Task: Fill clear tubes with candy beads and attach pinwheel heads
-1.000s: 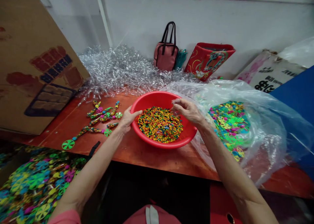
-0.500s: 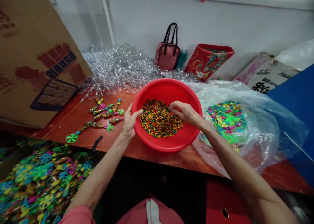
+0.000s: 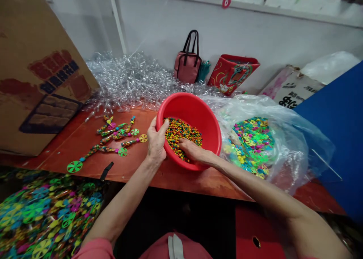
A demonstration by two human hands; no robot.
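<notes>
A red plastic basin (image 3: 195,109) leans toward my left, with small round beads (image 3: 185,132) in yellow, orange, green and other colours pooled in its lower side. My left hand (image 3: 157,140) grips the basin's left rim, thumb over the edge and fingers outside. Down inside the basin, my right hand (image 3: 191,149) reaches into the beads near the front wall; its fingertips are sunk among them and hidden. Left of the basin lie several bead-filled clear tubes (image 3: 109,138) with coloured wheel-shaped ends.
Clear plastic tubes (image 3: 127,75) are heaped along the wall. A transparent bag (image 3: 286,138) of colourful plastic pieces (image 3: 252,138) lies at right. A carton (image 3: 42,111) stands left, above a pile of finished-looking pieces (image 3: 48,217). A pink bag (image 3: 187,66) and red gift bag (image 3: 234,73) stand behind.
The basin has tipped to the left and the beads have slid together toward my left hand. My right hand has moved down and left, deeper into the beads.
</notes>
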